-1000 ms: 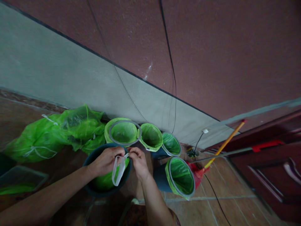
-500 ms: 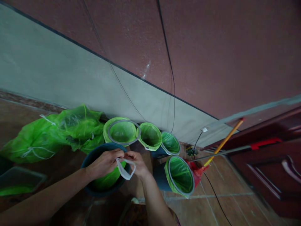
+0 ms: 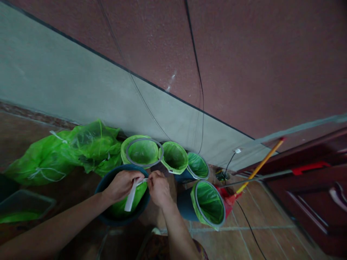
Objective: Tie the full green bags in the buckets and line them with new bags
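Pinching a white strip [image 3: 131, 198] with both hands above a dark bin [image 3: 127, 167].

Left of the fingers lie tied green bags [image 3: 40, 155]; the left hand [image 3: 124, 185] clamps the strip, its long axis slanting down and slightly left below the fingertips; the right hand [image 3: 159, 187] grips its thin, rightward strand; just beyond these fingers stand lined bins [image 3: 174, 157], farther right a yellow handle [image 3: 260, 164].

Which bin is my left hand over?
The dark blue bin with a bare rim: your left hand is over its mouth, while four green-lined bins stand behind it or to its right.
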`<control>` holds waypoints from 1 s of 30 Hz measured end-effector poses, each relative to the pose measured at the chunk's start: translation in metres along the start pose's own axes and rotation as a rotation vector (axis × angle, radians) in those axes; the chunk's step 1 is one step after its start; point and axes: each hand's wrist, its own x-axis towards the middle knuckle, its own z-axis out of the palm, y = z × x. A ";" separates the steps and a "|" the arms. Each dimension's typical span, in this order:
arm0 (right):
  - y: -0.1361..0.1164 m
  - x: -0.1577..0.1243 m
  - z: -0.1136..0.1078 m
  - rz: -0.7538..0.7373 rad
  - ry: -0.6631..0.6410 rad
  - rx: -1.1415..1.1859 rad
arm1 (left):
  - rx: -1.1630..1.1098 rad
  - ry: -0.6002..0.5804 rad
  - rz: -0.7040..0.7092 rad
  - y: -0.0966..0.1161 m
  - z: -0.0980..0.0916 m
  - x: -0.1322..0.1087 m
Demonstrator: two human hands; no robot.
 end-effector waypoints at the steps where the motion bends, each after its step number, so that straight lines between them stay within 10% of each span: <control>1: -0.003 -0.001 -0.002 0.007 -0.002 -0.114 | 0.029 -0.026 -0.014 0.000 0.001 0.000; 30: 0.016 0.004 0.007 0.474 0.061 -0.405 | 0.321 -0.125 -0.242 -0.005 -0.023 -0.005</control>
